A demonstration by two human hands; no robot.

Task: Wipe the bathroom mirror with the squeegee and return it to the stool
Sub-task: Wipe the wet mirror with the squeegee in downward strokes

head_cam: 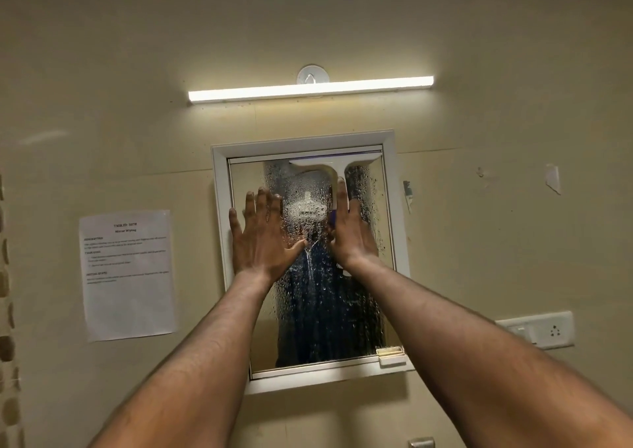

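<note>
The squeegee (337, 168) is held by the right hand (352, 233), its blade horizontal at the mirror (373, 242) top, directly above both hands; the left hand (262, 235) is spread flat on the glass.

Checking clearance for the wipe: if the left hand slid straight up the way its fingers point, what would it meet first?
Probably more wet mirror glass, then the mirror's white frame; the left hand lies left of the white squeegee.

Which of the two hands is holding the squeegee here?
The right hand grips the white squeegee by its handle, blade at the mirror's top edge. The left hand is empty, spread flat against the wet glass.
</note>
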